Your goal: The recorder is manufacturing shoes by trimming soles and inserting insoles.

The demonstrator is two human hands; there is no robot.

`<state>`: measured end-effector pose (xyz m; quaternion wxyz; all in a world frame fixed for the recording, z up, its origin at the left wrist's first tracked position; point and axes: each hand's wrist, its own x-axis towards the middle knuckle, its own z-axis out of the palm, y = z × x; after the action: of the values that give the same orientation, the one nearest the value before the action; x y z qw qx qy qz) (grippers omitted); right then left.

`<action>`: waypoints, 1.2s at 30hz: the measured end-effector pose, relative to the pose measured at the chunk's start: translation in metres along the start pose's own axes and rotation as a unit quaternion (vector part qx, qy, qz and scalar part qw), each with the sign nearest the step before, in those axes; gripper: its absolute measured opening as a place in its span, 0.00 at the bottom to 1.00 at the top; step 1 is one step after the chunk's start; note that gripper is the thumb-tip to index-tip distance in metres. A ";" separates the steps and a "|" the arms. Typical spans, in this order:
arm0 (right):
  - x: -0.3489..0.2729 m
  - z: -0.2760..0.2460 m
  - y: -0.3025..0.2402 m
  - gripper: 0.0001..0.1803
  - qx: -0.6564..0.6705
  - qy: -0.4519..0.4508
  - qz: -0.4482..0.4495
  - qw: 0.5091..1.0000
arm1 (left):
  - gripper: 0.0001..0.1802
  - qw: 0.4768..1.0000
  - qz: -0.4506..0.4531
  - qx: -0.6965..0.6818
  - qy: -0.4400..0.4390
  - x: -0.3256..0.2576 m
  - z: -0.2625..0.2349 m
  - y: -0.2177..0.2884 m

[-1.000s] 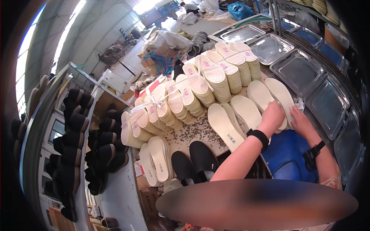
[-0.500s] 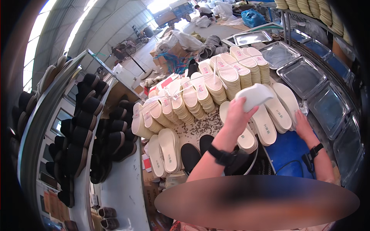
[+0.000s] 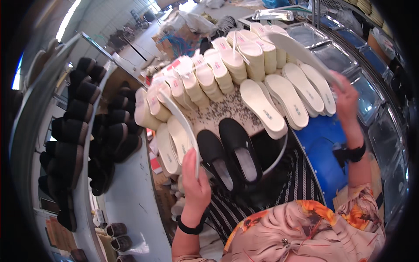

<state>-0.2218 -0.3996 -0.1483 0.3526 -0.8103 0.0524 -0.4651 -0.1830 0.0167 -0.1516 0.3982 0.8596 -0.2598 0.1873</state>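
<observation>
My left hand (image 3: 195,185) is closed on the end of a cream insole (image 3: 178,114), which stands up edge-on beside a pair of insoles (image 3: 168,149) at the left. On the right, my right hand (image 3: 347,97) grips a second insole (image 3: 305,51) by its end; it slants up and to the left over the far insoles. Between the hands sit two black slip-on shoes, a left one (image 3: 210,146) and a right one (image 3: 232,133), with pale linings and toes pointing away. Several flat insoles (image 3: 286,98) lie in a row right of the shoes.
Tied stacks of insoles (image 3: 218,72) line the back of the table, with small dark bits (image 3: 214,114) scattered before them. A rack of black shoes (image 3: 72,131) stands at the left. Metal trays (image 3: 336,59) run along the right, past a blue surface (image 3: 321,153).
My left hand has swung left and nearer with its insole, away from the right-hand row. My right hand has lifted an insole up from that row. The view has shifted, showing the black shoes fully.
</observation>
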 end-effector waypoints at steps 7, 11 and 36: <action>-0.120 0.097 -0.101 0.14 0.027 -0.374 -0.306 0.875 | 0.23 0.982 0.000 0.068 -0.177 -0.107 0.017 -0.021; -0.144 0.120 -0.104 0.22 -0.021 -0.534 -0.269 0.801 | 0.31 0.982 -0.008 0.079 -0.171 -0.105 0.034 -0.029; -0.118 0.041 -0.097 0.13 0.448 -0.493 0.618 0.418 | 0.12 0.719 -0.520 -0.395 -0.236 -0.058 -0.040 0.005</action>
<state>-0.2795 -0.2575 -0.1858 0.8235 -0.3779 0.1402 0.3992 -0.2368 0.0629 -0.1548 0.6617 0.6407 0.0923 -0.3782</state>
